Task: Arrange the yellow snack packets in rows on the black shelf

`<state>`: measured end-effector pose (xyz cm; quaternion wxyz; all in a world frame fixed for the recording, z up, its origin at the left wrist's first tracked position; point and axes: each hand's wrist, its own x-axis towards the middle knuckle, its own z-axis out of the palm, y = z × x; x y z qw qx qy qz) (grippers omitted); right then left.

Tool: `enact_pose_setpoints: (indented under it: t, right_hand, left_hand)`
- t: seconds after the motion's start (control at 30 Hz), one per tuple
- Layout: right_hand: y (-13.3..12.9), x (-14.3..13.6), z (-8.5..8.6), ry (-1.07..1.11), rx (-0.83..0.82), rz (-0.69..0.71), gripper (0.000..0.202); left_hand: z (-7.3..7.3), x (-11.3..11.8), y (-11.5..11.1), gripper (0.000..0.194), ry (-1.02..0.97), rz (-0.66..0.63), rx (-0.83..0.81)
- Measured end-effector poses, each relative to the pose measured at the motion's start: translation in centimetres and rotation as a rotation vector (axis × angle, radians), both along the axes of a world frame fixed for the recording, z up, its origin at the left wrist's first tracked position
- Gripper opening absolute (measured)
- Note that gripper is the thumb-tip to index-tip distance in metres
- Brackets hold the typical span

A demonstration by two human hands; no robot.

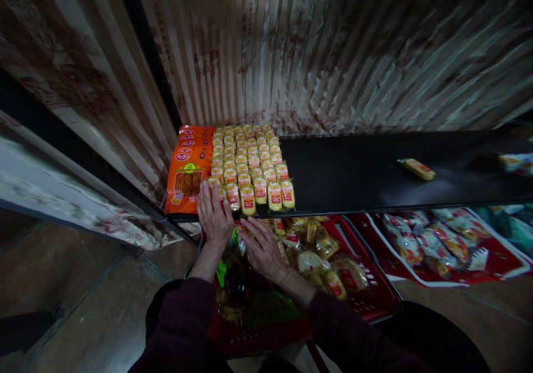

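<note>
On the black shelf stand rows of small yellow wrapped snack packs with red and white labels. Left of them is a stack of orange snack bags. My left hand lies with its fingers stretched out against the front-left packs, partly covering them. Just below the front row, my right hand has its fingers extended at the shelf's front edge; whether they touch the packs is hard to see. Neither hand visibly holds anything. Under my arms sits a red basket with more wrapped snacks in it.
A single yellow pack lies farther right on the black shelf, with another package at the far right. Another red basket with white-and-orange bags stands below. A dark metal post rises at the left before striped sheeting.
</note>
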<state>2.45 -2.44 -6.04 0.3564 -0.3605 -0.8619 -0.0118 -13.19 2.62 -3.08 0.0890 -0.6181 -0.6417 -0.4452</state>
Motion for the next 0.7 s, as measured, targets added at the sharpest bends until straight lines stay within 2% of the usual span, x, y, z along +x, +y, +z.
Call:
enact_pose_setpoints:
  t: [0.1,0.23,0.33,0.4,0.47,0.57,0.7]
  right_hand:
    - [-1.4,0.7,-0.9,-0.011,-0.041,-0.01,0.049]
    - [-3.0,2.0,-2.1,-0.027,-0.093,-0.085,0.046]
    - [-3.9,3.2,-2.8,-0.051,-0.16,-0.153,0.044]
    - [-4.3,3.9,-3.0,-0.049,-0.206,-0.181,0.046]
    - [-4.7,4.3,-3.1,-0.042,-0.251,-0.188,0.049]
    - [-5.3,4.5,-3.2,-0.039,-0.327,-0.214,0.05]
    - [-6.1,4.4,-4.1,-0.029,-0.467,-0.284,0.043]
  left_hand:
    - [0.5,0.0,-0.6,0.043,0.026,-0.081,0.093]
    - [0.7,1.1,-2.5,0.038,0.067,-0.256,0.197]
    - [0.2,3.0,-4.9,0.038,0.08,-0.407,0.203]
    - [-0.6,4.4,-6.8,0.038,0.06,-0.481,0.148]
    - [-1.8,5.8,-8.6,0.039,-0.02,-0.476,0.015]
    - [-4.1,7.3,-10.8,0.04,-0.232,-0.389,-0.266]
    - [-7.5,7.9,-12.8,0.034,-0.757,-0.153,-0.664]
